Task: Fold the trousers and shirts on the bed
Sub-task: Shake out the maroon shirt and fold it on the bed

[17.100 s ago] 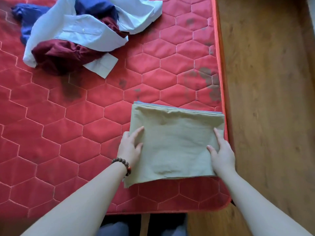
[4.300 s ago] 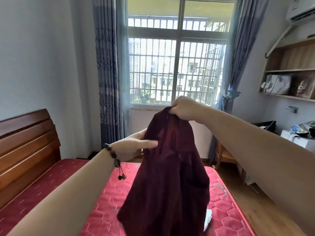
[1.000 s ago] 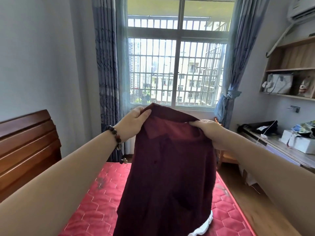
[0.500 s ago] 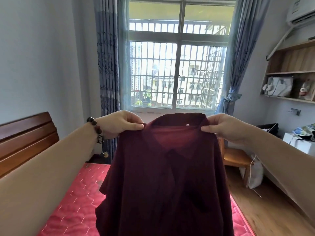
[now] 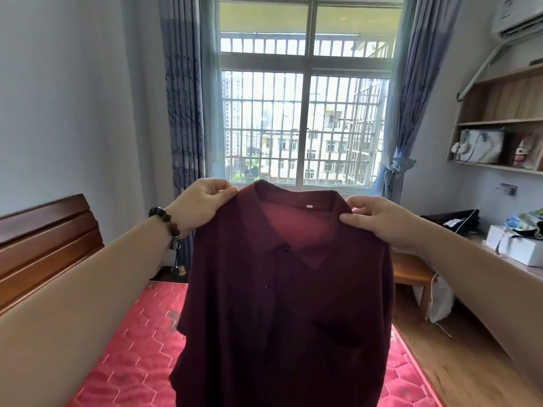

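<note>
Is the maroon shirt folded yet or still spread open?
Spread, not folded. The maroon shirt hangs full width above the bed, left hand and right hand each pinching a shoulder.

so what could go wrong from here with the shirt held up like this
1. Each hand, left hand and right hand, only pinches a shoulder of the maroon shirt; if either grip slips, it could drop crumpled.
2. The hem hangs out of view below, so it may bunch when lowered onto the red mattress.
3. The shirt blocks the view of the bed, so it may be laid down crooked.
</note>
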